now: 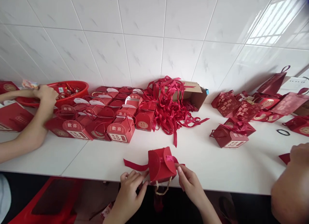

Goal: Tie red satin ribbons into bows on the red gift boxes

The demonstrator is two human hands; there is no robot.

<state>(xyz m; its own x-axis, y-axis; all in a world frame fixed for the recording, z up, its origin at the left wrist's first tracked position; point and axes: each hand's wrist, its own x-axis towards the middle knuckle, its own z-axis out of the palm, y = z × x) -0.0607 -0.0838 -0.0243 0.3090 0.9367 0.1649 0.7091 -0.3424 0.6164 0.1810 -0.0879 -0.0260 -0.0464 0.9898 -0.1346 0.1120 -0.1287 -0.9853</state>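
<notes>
A small red box (161,167) with rounded flaps sits at the table's front edge, a beige rope handle (163,190) hanging from its near side. A red ribbon (136,165) runs through its top, one end lying out to the left and the other to the right. My left hand (131,188) is beside the box's lower left side, fingers apart and bent, with nothing visible in it. On the right side, my right hand (189,182) pinches the ribbon's right end between thumb and forefinger, close to the box.
Rows of red boxes (120,129) stand at centre left, beside tangled red ribbons (169,111) and a cardboard box (200,96). Another person's arm (33,133) reaches over a red basin (83,85). More boxes (229,135) and a person's hand (299,156) are right.
</notes>
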